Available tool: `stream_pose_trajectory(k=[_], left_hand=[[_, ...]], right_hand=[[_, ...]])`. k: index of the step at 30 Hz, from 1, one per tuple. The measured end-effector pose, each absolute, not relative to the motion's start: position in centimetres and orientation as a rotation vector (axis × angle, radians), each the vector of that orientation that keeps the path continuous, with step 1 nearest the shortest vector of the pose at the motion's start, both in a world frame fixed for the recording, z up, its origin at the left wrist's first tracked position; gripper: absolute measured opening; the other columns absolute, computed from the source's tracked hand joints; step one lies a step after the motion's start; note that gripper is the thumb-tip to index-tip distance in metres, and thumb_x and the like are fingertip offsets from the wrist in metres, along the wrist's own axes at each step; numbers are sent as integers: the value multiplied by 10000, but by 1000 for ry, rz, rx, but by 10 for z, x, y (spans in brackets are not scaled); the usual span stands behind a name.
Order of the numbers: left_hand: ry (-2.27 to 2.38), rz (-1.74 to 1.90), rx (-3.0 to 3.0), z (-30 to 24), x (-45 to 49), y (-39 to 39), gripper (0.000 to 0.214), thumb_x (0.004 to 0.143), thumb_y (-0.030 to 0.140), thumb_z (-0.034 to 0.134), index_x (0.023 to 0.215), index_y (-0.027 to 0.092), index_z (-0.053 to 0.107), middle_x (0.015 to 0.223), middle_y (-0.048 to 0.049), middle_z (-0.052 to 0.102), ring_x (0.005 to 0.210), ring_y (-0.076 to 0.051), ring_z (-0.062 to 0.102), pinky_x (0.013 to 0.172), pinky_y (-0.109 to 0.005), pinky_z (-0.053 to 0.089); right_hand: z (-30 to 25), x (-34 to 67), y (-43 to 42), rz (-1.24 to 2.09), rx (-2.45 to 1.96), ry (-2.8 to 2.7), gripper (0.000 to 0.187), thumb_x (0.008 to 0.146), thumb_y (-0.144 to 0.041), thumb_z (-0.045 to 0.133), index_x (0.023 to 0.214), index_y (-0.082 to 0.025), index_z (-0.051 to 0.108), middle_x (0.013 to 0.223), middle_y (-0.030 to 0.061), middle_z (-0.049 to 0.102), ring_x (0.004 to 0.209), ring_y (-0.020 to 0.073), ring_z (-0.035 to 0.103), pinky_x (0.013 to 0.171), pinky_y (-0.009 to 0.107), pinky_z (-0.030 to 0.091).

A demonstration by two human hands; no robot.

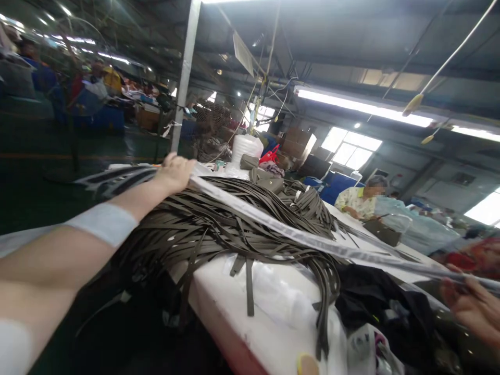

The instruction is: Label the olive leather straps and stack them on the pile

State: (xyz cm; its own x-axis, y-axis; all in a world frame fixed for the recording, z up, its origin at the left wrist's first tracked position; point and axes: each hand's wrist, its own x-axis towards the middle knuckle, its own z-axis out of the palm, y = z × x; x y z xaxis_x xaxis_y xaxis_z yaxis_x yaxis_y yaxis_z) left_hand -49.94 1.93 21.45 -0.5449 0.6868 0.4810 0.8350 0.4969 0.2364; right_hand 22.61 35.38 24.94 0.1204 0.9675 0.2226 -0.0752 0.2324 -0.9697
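Observation:
A long strip in pale, translucent plastic point(273, 224) runs taut across the view, above a heap of strips. My left hand point(176, 173), arm stretched forward, is closed around its far left end. Around my forearm are pale bands. At the right edge my right hand point(474, 304), blurred, has its fingers curled at the strip's other end. Beneath lies a big tangled pile of flat dark olive straps point(234, 208), some hanging over the near table edge. More plastic-covered dark strips point(117, 177) trail beyond my left arm.
The white table point(219, 291) carries plastic film, olive pieces point(269, 179), a white roll point(247, 150) and black cloth point(383, 297). A metal post point(185, 78) rises beyond my left hand. Across the table sits a person point(361, 200) beside clear bags point(425, 226). Cords hang overhead.

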Motion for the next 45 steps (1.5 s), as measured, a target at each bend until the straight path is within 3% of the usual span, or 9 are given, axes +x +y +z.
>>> stream_pose_trajectory(k=[5, 9, 15, 17, 21, 26, 34, 40, 45], left_hand=[[-2233, -675, -1374, 182, -451, 114, 763, 804, 411, 678, 1345, -58, 414, 1493, -289, 285, 1418, -444, 151, 1121, -639, 26], [-2073, -651, -1751, 80, -362, 109, 649, 801, 351, 668, 1335, 35, 479, 1434, -228, 416, 1375, -347, 330, 1158, -554, 131], [-1953, -1095, -1869, -33, -234, 28, 460, 880, 332, 572, 1295, 150, 491, 1412, -187, 465, 1364, -333, 364, 1127, -544, 285], [-1963, -1226, -1823, -47, -207, 4, 427, 893, 308, 561, 1284, 154, 484, 1377, -187, 490, 1340, -337, 394, 1100, -552, 329], [-1971, -1376, -1926, -62, -183, -27, 318, 917, 267, 533, 1222, 180, 521, 1246, -147, 578, 1213, -296, 519, 1021, -501, 451], [-2009, -1424, -2039, -70, -177, -45, 221, 917, 255, 537, 1125, 209, 593, 1190, -102, 621, 1138, -252, 578, 987, -445, 505], [-2078, -1528, -2025, -68, -161, -54, 170, 911, 265, 534, 1024, 220, 652, 1135, -97, 662, 1084, -240, 623, 951, -411, 540], [-2146, -1567, -2017, -68, -158, -67, 150, 902, 276, 544, 971, 236, 672, 1083, -82, 685, 1039, -237, 647, 914, -396, 566], [-2212, -1560, -2049, -62, -158, -77, 154, 912, 250, 523, 935, 230, 674, 1047, -81, 688, 996, -224, 661, 887, -380, 577]], right_hand=[[229, 184, 343, 1159, -1358, -1009, 442, 980, -231, 389, 618, -133, 622, 1151, 298, 620, 773, 126, 703, 631, 242, 534], [179, 181, 304, 1162, -1421, -1083, 156, 878, -268, 607, 833, -129, 660, 1052, 196, 686, 840, 161, 704, 725, 244, 560], [95, 141, 174, 844, -1356, -2174, 280, 826, -420, 629, 964, -186, 697, 961, 99, 727, 900, 232, 681, 870, 391, 544], [66, 123, 136, 598, -1240, -2490, 255, 861, -373, 588, 1006, -197, 702, 1128, 111, 688, 1059, 253, 634, 982, 425, 483], [10, 103, 94, 74, -1275, -2713, 407, 853, -298, 612, 1232, -151, 631, 1419, 147, 507, 1324, 312, 437, 1097, 451, 375], [-24, 101, 86, -217, -1317, -2661, 483, 912, -339, 536, 1338, -112, 548, 1483, 150, 432, 1408, 322, 307, 1122, 454, 326], [-24, 102, 90, -243, -1281, -2645, 425, 925, -342, 510, 1277, -120, 594, 1431, 151, 495, 1355, 327, 387, 1081, 447, 372], [7, 63, 119, -82, -1291, -2578, 328, 976, -277, 393, 1164, -159, 635, 1196, 127, 651, 1091, 232, 609, 976, 352, 460], [-1, 6, 140, -65, -1293, -2680, 425, 871, -91, 425, 1264, -119, 586, 1353, 155, 561, 1201, 253, 545, 1020, 354, 411]])
